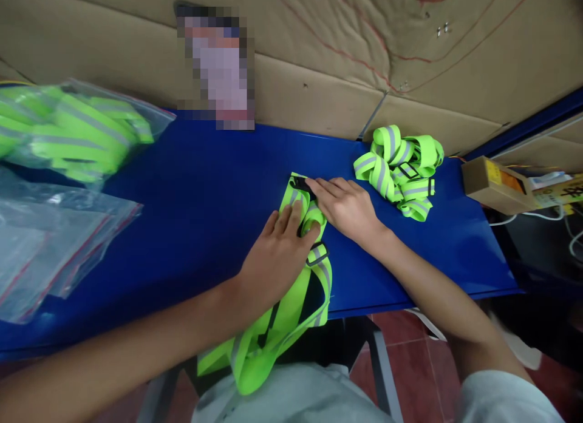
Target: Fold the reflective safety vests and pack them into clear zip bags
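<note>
A neon-green reflective strap (294, 301) with grey stripes lies partly folded at the table's front edge, its loops hanging down over my lap. My left hand (277, 247) rests on its folded part, palm down, with fingers and thumb apart. From the right, my right hand (346, 207) closes on the strap's far end, its fingers together beside a black buckle (299, 183); its thumb is hidden. A black slider (317, 253) sits on the strap just right of my left thumb.
A heap of similar green straps (401, 168) lies at the back right. On the left are a clear bag of green straps (86, 131) and flat clear bags (59, 241). A cardboard box (498, 185) stands right of the blue table (182, 186). Cardboard panels (310, 92) line the back.
</note>
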Demonstrator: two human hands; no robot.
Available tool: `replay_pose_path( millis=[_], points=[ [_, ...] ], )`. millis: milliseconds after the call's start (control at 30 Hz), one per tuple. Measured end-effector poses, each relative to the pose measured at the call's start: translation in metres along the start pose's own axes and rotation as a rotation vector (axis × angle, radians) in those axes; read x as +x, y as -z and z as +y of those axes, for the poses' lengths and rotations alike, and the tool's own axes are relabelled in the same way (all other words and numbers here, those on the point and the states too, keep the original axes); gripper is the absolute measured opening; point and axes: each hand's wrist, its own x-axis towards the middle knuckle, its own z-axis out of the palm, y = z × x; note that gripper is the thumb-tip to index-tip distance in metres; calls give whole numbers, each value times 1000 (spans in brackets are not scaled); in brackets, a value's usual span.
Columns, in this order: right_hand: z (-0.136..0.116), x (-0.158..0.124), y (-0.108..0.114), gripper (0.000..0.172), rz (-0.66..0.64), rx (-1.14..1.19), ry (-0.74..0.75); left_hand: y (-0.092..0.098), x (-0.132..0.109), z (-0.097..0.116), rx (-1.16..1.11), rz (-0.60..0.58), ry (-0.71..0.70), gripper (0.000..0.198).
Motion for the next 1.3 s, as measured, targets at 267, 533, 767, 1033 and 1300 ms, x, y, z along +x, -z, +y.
replay_pose_path(
  millis=[267,533,767,1033,1300],
  points=[
    [11,4,-2,44,24,372,-38,-4,-21,7,3,54,-47,49],
    [19,32,5,41,-251,678,-166,-10,-24,7,-37,107,-79,47],
    [5,27,9,43,71,265,-104,-19,13,-7,-188,101,-77,56],
    [10,-6,8,63,-109,91,162,-24,8,-21,-229,126,-278,53],
    [29,10,24,42,-202,517,194,-7,19,-15,-80,114,-500,44]
  ],
)
